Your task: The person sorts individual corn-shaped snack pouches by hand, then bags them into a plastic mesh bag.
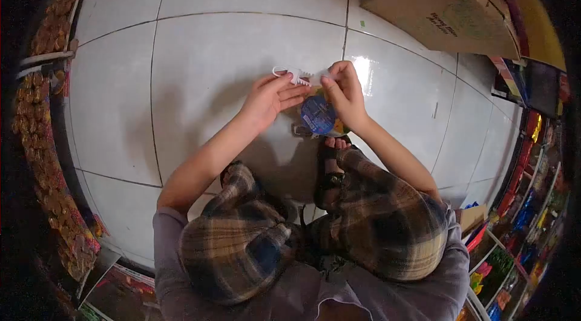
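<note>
In the head view, my left hand (266, 100) pinches a white plastic hanger (296, 76) with a loop at one end and rows of small teeth at the other. My right hand (348, 96) is closed on the top of a packet (318, 115) that bears a round blue label. The packet hangs below the right fingers, and its top edge lies close to the hanger's teeth. Whether the two touch cannot be made out. Both hands are above the tiled floor, in front of my knees.
A large cardboard box (436, 12) stands at the upper right. Shelves with colourful packets (526, 200) line the right side. Rows of brown packaged goods (51, 182) run along the left. My sandalled foot (333, 167) is just below the packet.
</note>
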`<state>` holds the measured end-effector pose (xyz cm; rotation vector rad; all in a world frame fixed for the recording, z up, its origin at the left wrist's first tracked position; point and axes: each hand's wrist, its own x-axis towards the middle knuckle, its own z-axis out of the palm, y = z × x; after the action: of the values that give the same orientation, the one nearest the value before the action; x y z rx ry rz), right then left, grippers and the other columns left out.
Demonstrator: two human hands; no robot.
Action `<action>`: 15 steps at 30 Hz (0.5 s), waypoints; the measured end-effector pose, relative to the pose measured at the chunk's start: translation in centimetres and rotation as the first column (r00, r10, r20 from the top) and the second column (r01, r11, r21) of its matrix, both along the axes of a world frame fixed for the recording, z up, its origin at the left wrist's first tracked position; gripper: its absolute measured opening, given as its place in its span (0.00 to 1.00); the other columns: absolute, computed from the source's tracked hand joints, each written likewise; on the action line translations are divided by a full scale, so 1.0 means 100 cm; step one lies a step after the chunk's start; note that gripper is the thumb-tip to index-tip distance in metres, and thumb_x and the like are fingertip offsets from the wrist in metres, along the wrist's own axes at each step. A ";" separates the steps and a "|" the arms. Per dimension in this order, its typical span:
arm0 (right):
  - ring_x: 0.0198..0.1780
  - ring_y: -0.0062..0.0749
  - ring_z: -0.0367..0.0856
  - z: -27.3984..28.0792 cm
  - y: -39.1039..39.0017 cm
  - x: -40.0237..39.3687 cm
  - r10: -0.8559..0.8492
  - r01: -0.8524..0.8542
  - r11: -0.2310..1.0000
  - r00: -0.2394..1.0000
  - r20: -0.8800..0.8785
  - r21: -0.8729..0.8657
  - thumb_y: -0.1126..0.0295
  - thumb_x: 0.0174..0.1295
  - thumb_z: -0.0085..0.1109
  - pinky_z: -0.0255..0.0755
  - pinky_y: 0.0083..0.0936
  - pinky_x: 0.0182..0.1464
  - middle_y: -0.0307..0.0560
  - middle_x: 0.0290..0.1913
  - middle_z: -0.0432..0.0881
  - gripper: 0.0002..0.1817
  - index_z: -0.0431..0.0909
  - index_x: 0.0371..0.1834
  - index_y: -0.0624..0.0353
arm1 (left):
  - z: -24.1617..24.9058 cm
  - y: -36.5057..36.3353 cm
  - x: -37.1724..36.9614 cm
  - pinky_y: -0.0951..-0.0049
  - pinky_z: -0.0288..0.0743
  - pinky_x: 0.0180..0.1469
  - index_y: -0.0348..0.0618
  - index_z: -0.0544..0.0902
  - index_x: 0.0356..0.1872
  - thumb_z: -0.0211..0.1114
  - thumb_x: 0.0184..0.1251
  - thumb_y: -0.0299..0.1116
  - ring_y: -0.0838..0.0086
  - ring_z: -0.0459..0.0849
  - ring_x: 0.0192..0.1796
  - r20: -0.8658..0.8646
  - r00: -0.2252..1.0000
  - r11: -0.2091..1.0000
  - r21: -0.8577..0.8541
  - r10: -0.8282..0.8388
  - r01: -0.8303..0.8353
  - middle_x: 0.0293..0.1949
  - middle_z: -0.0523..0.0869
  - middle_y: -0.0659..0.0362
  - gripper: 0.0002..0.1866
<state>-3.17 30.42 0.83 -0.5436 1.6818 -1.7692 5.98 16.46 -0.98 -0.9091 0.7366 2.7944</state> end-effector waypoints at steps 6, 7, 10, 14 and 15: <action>0.23 0.12 0.62 -0.004 -0.001 0.005 -0.041 0.041 0.999 0.998 -0.039 0.000 0.78 0.53 0.49 0.57 0.09 0.23 0.35 0.25 0.66 0.05 0.63 0.30 0.61 | -0.003 -0.003 0.009 0.67 0.70 0.43 0.42 0.71 0.34 0.50 0.58 0.32 0.64 0.76 0.43 0.024 1.000 0.999 0.028 0.019 -0.020 0.35 0.77 0.51 0.07; 0.28 0.15 0.65 -0.006 0.000 0.005 -0.020 0.022 0.999 0.997 -0.076 0.033 0.78 0.52 0.50 0.60 0.11 0.29 0.37 0.27 0.68 0.05 0.65 0.31 0.63 | -0.003 -0.003 0.011 0.67 0.70 0.43 0.42 0.71 0.34 0.50 0.57 0.32 0.64 0.76 0.43 0.006 1.000 1.000 0.026 0.009 -0.009 0.36 0.77 0.52 0.07; 0.33 0.19 0.69 -0.009 -0.002 0.007 0.043 -0.031 0.998 0.979 -0.201 0.062 0.78 0.50 0.51 0.63 0.15 0.35 0.41 0.30 0.71 0.06 0.67 0.31 0.65 | 0.001 -0.002 0.013 0.67 0.70 0.44 0.42 0.71 0.34 0.50 0.57 0.32 0.64 0.76 0.43 -0.013 1.000 1.000 0.019 0.009 -0.009 0.36 0.77 0.52 0.07; 0.32 0.27 0.72 -0.008 -0.005 0.007 0.157 -0.087 0.980 0.895 -0.417 0.181 0.78 0.48 0.52 0.65 0.17 0.35 0.47 0.29 0.72 0.07 0.69 0.30 0.64 | 0.008 -0.001 0.015 0.68 0.70 0.44 0.41 0.71 0.34 0.50 0.57 0.31 0.64 0.76 0.42 -0.045 0.999 1.000 -0.012 0.026 -0.026 0.35 0.77 0.52 0.07; 0.32 0.27 0.72 -0.007 -0.005 0.007 0.160 -0.091 0.979 0.894 -0.418 0.182 0.78 0.48 0.52 0.65 0.17 0.35 0.47 0.29 0.72 0.07 0.69 0.30 0.64 | 0.010 -0.001 0.016 0.68 0.70 0.44 0.41 0.71 0.34 0.50 0.57 0.31 0.64 0.76 0.42 -0.046 0.999 0.999 -0.011 0.030 -0.030 0.35 0.77 0.52 0.07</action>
<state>-2.48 29.90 0.15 -1.0062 2.0095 -1.4764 7.56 16.32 0.01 -0.8681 0.7533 2.8487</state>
